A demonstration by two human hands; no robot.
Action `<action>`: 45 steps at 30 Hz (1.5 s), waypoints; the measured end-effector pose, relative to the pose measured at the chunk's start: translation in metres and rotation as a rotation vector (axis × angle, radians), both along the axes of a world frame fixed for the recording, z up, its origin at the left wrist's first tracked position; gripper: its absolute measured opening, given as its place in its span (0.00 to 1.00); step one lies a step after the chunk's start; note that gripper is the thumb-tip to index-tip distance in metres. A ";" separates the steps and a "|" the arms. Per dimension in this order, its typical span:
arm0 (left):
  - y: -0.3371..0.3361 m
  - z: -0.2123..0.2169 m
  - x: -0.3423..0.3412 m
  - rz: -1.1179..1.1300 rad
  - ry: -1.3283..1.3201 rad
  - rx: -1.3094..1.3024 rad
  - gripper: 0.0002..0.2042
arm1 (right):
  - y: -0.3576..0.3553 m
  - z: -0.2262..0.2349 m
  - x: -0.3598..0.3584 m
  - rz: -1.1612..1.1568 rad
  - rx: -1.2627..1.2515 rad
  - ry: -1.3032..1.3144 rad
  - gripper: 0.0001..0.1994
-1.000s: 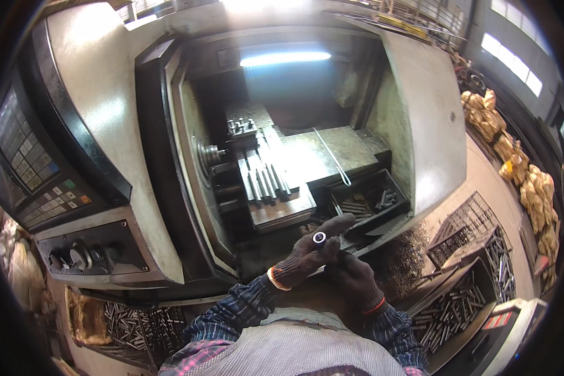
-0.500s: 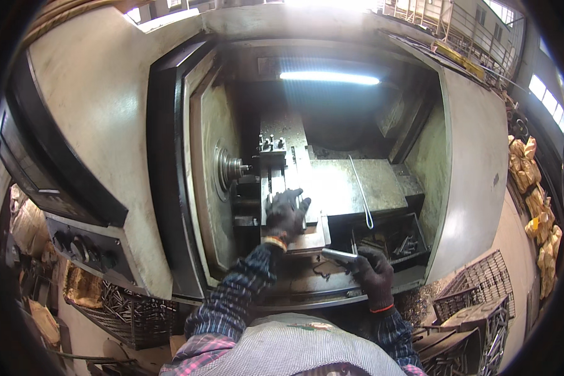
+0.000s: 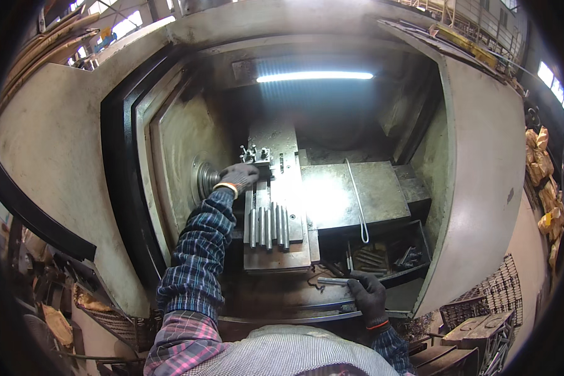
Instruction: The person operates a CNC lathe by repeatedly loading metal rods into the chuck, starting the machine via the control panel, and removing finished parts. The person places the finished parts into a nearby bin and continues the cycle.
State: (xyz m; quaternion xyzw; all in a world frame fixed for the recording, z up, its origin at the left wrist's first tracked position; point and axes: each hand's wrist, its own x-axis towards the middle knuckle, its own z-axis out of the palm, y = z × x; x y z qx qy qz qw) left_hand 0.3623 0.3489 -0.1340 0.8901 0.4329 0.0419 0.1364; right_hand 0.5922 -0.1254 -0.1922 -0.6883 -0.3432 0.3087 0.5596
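My left hand (image 3: 239,177), in a dark grey glove, reaches across to the lathe's spindle chuck (image 3: 205,180). Its fingers are curled just in front of the chuck, below the tool post (image 3: 255,155); whatever they grip is hidden. Several short metal rods (image 3: 269,229) lie side by side on the flat slide (image 3: 301,252), nearer to me than that hand. Low on the right, my right hand (image 3: 368,296), gloved too, is closed around the end of a metal rod (image 3: 334,281), which points left over the machine's front ledge.
A long thin hooked rod (image 3: 358,200) lies across the metal plate (image 3: 382,188). Beside my right hand sits a dark tray (image 3: 420,263) with metal pieces. The lathe's housing walls (image 3: 476,175) rise on both sides. Crates of metal parts (image 3: 479,332) stand at the lower right.
My left hand has gone from the slide up and left to the chuck, uncovering the row of rods. My right hand still holds a rod, slightly lower. The whole view has shifted.
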 end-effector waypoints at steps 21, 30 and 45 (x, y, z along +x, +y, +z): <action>-0.029 -0.013 -0.014 0.381 0.234 0.354 0.31 | 0.022 -0.001 0.009 0.131 -0.021 0.154 0.15; 0.012 -0.027 -0.015 0.137 0.286 0.145 0.15 | 0.009 -0.017 0.008 0.143 -0.064 0.085 0.16; -0.172 -0.042 -0.005 0.512 -0.107 -0.064 0.25 | 0.017 -0.005 0.007 0.114 0.021 0.053 0.14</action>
